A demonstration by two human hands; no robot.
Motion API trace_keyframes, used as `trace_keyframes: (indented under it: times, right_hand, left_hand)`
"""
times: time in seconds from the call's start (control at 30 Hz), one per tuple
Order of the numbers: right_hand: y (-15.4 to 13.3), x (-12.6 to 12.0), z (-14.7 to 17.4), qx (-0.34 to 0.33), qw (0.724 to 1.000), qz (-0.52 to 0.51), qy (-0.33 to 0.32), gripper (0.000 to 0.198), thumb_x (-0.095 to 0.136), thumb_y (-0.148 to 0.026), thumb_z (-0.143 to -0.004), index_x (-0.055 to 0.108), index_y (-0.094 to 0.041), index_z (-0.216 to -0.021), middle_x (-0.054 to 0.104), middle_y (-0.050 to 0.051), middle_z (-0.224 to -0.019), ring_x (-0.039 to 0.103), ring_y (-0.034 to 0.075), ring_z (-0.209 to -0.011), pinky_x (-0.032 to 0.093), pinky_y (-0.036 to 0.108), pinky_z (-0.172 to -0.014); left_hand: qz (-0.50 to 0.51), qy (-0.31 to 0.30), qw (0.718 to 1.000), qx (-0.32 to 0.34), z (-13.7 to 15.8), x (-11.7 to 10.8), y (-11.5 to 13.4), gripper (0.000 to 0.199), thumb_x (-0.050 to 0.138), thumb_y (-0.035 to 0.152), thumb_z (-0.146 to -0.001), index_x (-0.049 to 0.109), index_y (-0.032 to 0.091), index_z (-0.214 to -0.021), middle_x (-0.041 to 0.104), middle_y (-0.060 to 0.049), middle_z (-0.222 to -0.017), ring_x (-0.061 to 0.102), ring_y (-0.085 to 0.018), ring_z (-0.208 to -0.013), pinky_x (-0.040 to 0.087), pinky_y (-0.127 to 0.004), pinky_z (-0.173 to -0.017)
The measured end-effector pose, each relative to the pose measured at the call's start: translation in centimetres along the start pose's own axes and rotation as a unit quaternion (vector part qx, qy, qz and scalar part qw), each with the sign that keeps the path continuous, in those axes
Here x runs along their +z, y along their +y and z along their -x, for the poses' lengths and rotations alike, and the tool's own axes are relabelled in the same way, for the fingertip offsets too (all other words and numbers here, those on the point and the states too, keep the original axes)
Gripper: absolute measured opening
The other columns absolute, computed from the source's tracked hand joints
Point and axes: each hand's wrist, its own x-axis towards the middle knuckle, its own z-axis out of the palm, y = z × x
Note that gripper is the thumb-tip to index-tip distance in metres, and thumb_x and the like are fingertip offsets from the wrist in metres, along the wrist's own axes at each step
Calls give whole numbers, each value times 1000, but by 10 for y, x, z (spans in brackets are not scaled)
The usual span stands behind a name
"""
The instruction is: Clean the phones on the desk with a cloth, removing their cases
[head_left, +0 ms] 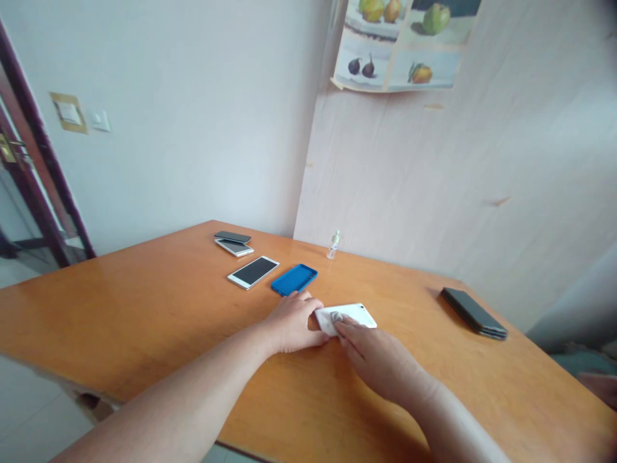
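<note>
A white smartphone (359,313) lies on the wooden table with its back facing up and a camera lens at its far right corner. My left hand (295,325) grips the phone's left end between thumb and fingers. A small crumpled whitish cloth (336,316) is pressed on the phone's back under the fingers of my right hand (373,354); most of it is hidden. Just beyond my left hand lies an empty blue phone case (295,280), its hollow side up.
Left of the case lies a white phone with a dark screen (254,271). Behind it, a dark phone (232,236) rests partly on another white phone (234,247). A small clear spray bottle (333,245) stands at the back edge. Dark stacked slabs (473,313) lie at right.
</note>
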Motion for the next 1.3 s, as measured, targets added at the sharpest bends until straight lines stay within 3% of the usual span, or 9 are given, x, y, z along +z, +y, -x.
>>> trace_keyframes:
  times: [0.13, 0.2, 0.33, 0.43, 0.67, 0.93, 1.17, 1.23, 1.3]
  right_hand:
    - [28, 5, -10, 118, 992, 49, 0, 45, 29, -34, -99, 55, -16, -130, 58, 16, -134, 61, 29, -114, 46, 42, -95]
    - [27, 8, -12, 89, 995, 41, 8, 45, 28, -35, -99, 55, -15, -130, 55, 16, -137, 55, 28, -123, 41, 42, -103]
    - [3, 11, -10, -50, 998, -22, 6, 49, 24, -38, -102, 47, -20, -140, 47, 10, -147, 40, 23, -138, 28, 41, -115]
    - [-1, 12, -10, -72, 996, -44, -5, 50, 21, -40, -102, 42, -25, -145, 42, 6, -151, 35, 21, -140, 21, 45, -117]
    - [40, 24, -27, 104, 994, 20, 18, 54, 22, -41, -101, 40, -17, -145, 38, 11, -153, 32, 27, -142, 20, 58, -114]
    - [6, 30, -37, -39, 999, -34, -2, 54, 16, -49, -102, 36, -30, -147, 34, 3, -155, 20, 23, -146, 9, 58, -116]
    - [53, 32, -42, 166, 986, 33, 5, 57, 17, -48, -101, 28, -24, -151, 30, 7, -157, 21, 29, -146, 10, 67, -111]
    - [51, 33, -37, 159, 986, 48, 9, 59, 18, -47, -100, 27, -19, -152, 28, 10, -157, 19, 30, -146, 11, 65, -113]
    - [38, 32, -30, 100, 994, 44, 2, 59, 19, -46, -100, 26, -18, -152, 26, 10, -158, 18, 28, -146, 11, 61, -115]
  left_hand:
    - [-1, 2, 1000, -7, 0, 1, -1, 57, 73, 49, -65, 59, 24, -114, 62, -7, -110, 56, -29, -104, 46, -38, -89]
    - [4, 7, 1000, -9, 0, 2, -2, 60, 73, 47, -65, 57, 22, -117, 62, -8, -111, 56, -30, -105, 46, -39, -90]
    - [25, 19, 999, -10, 0, 4, -2, 63, 70, 48, -67, 52, 21, -122, 64, -9, -112, 57, -31, -106, 45, -40, -92]
    - [36, 23, 999, -16, 0, 6, -2, 68, 70, 47, -67, 49, 22, -126, 64, -9, -113, 57, -31, -108, 43, -41, -94]
    - [45, 15, 999, -27, 0, 7, -2, 82, 73, 42, -62, 41, 23, -135, 63, -8, -117, 54, -32, -114, 41, -41, -98]
    - [56, 28, 997, -34, 1, 9, -2, 84, 69, 40, -67, 35, 20, -141, 58, -12, -130, 53, -33, -120, 41, -42, -99]
    - [52, 14, 998, -28, 0, 7, -2, 82, 73, 42, -63, 40, 22, -136, 62, -8, -119, 54, -33, -116, 41, -41, -99]
    - [46, 16, 999, -22, 0, 8, -3, 78, 73, 42, -63, 44, 22, -133, 62, -8, -118, 54, -32, -114, 41, -41, -99]
    - [43, 19, 999, -17, -1, 9, -4, 73, 72, 43, -64, 47, 21, -129, 63, -8, -115, 55, -32, -112, 42, -41, -97]
